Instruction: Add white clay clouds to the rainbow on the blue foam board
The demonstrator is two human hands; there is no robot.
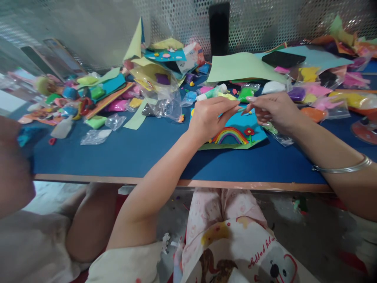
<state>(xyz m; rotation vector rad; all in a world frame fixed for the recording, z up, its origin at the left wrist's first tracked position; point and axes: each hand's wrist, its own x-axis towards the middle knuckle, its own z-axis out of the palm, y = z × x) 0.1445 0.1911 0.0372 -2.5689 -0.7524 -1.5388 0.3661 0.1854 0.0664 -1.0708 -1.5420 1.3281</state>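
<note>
My left hand (pixel 207 116) hovers over a blue card (pixel 259 126), thumb and fingers pressed together. Facing it, my right hand (pixel 275 110) is also closed in a pinch, its fingertips a short gap from the left ones. Whatever sits in either pinch is too small to make out. On the card are a clay rainbow (pixel 231 135), a red clay flower (pixel 249 132) with a green stem, and a green strip along the bottom. My left hand hides part of the card's left side. Just beyond my fingers lie a green clay packet (pixel 246 94) and a white tube with a green end (pixel 210 92).
Clay packets and paper crowd the back of the blue table (pixel 147 157). A dark phone (pixel 219 29) stands against the perforated metal panel. A pale green sheet (pixel 244 67) lies behind my hands. Another person sits at the left, near a white scraper-like tool (pixel 61 128).
</note>
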